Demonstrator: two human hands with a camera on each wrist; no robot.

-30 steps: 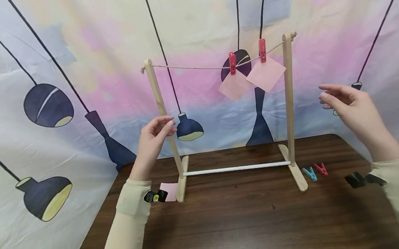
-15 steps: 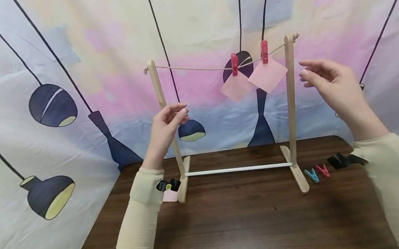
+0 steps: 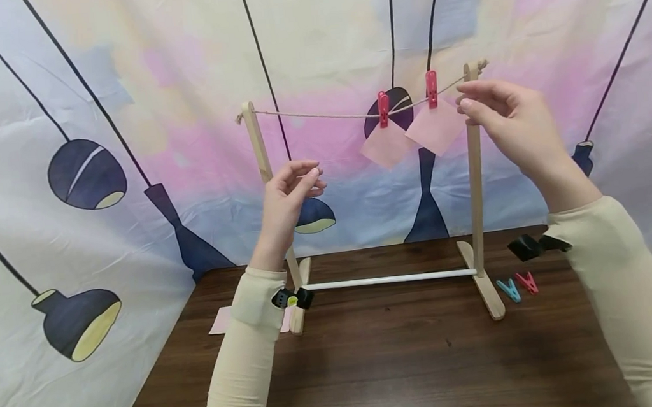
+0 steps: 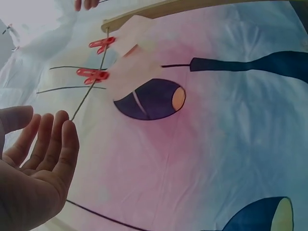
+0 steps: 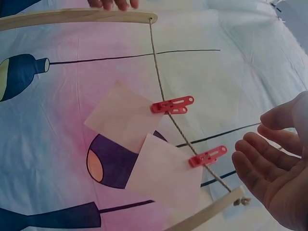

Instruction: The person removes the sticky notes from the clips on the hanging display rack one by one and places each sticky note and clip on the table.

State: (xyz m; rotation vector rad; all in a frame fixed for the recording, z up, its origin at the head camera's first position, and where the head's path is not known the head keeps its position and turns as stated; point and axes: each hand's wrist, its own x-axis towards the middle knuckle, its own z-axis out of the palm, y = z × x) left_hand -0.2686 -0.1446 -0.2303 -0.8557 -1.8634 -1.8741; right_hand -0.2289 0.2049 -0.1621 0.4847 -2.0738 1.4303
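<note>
Two red clothespins, one at mid-line [image 3: 383, 109] and one further right [image 3: 432, 90], clip pink paper squares to a sagging string [image 3: 313, 114]. The left paper [image 3: 387, 146] hangs cornerwise beside the right paper [image 3: 433, 132], and the two nearly meet. My left hand [image 3: 287, 203] is raised in front of the left wooden post [image 3: 256, 142], fingers loosely bent, holding nothing. Up by the top of the right post [image 3: 477, 198], my right hand [image 3: 518, 127] overlaps the post and the right paper's edge. Its thumb and fingers are apart with nothing between them, as the right wrist view also shows.
A blue clothespin [image 3: 508, 291] and a loose red clothespin [image 3: 528, 283] lie on the brown table [image 3: 396, 370] beside the right foot. Pink paper [image 3: 219, 322] lies partly behind my left sleeve. A white rod [image 3: 389, 280] joins the posts low down. A patterned cloth hangs behind.
My right hand has moved left and up to the right post's top. The left hand has risen and shifted right across the left post. Clothespins and papers stay in place.
</note>
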